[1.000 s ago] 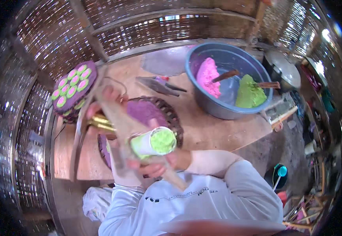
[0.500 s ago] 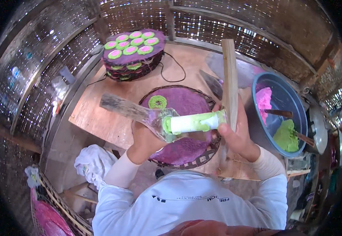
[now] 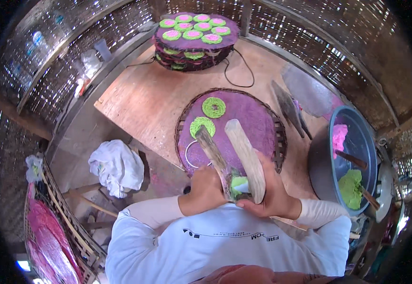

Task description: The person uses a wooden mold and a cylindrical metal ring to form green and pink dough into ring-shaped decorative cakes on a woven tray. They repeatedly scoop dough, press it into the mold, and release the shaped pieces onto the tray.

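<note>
Woven slat walls (image 3: 296, 49), braced by a wooden post (image 3: 246, 19) and rails, enclose the room. Daylight pricks through their gaps. A pale brown wooden desk (image 3: 144, 87) stands above the dull grey-brown floor (image 3: 76, 165).

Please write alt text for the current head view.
A person's left hand and right hand grip two wooden bars, a green-smeared tube between, by a round tray with two green discs. Beyond stand stacked trays; at right, a tub holds pink paste and green paste.
</note>
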Demonstrator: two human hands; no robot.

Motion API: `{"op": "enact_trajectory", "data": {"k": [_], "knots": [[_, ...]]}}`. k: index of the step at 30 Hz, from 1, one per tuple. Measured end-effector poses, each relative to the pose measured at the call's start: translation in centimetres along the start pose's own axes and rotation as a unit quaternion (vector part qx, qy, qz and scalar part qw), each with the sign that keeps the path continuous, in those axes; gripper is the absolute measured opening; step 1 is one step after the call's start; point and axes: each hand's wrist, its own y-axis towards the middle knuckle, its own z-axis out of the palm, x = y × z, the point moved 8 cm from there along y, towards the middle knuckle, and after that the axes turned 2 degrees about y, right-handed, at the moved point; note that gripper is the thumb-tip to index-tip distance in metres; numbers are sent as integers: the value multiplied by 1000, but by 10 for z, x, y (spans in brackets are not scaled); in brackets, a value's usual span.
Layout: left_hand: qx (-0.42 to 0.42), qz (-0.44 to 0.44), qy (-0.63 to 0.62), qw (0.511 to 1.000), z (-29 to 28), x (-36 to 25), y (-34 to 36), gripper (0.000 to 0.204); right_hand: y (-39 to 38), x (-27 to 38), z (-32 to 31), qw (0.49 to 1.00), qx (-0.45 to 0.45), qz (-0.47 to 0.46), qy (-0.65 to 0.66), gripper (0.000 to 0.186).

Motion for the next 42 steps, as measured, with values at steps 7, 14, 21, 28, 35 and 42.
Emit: {"op": "enact_trajectory", "data": {"k": [7, 14, 21, 28, 35, 42], "knots": [[-153, 15, -97, 983, -40, 45, 32, 43, 5, -58, 25, 807, 191, 318, 460, 69], [-162, 243, -651, 700, -163, 62, 59, 83, 43, -52, 16, 821, 296, 294, 390, 62], [0, 398, -769, 499, -140, 95, 52, 81, 49, -89, 41, 758, 388, 371, 370, 56], [-54, 294, -822, 485, -110, 136, 50, 40, 46, -127, 62, 804, 392, 351, 276, 55], [-48, 325, -821, 467, -108, 158, 47, 33, 56, -137, 71, 860, 374, 313, 150, 61], [-102, 250, -846, 461, -94, 168, 41, 31, 51, -132, 67, 856, 359, 337, 156, 60]]}}
